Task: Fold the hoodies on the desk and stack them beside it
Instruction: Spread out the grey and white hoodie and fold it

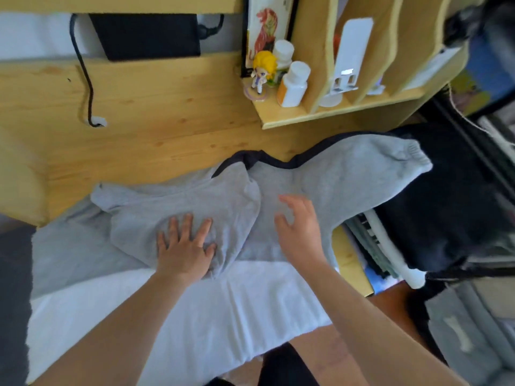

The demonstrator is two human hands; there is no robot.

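Pale pine boards are making up the table (156, 118), which is running back to a wooden wall panel where a black cable (83, 71) is hanging down beside a dark box (145, 34). At the back right a small shelf unit (328, 112) is holding a yellow-haired figurine (263, 69), two white bottles (294, 83) and upright wooden dividers.

Across the table's front a grey hoodie (320, 176) is lying spread out, its lower white part hanging over the near edge toward the person. Dark trim is edging its hood at the far side. One sleeve (401, 157) is stretching off to the right, its ribbed cuff lying over a black garment (451, 207) heaped just beside the table. The other sleeve is lying folded across the chest.

The left hand (185, 246) is pressing flat on that folded sleeve, fingers straight and spread, holding nothing. The right hand (301, 227) is sitting over the middle of the hoodie's chest, fingers loosely bent and apart; its grip is open, and whether the fingertips are touching the cloth cannot be told because the hand is blurred. The two hands are near each other but apart, with a bare strip of grey fabric between them.

Further right, beyond the black garment, a blurred clutter of grey and white items is showing.
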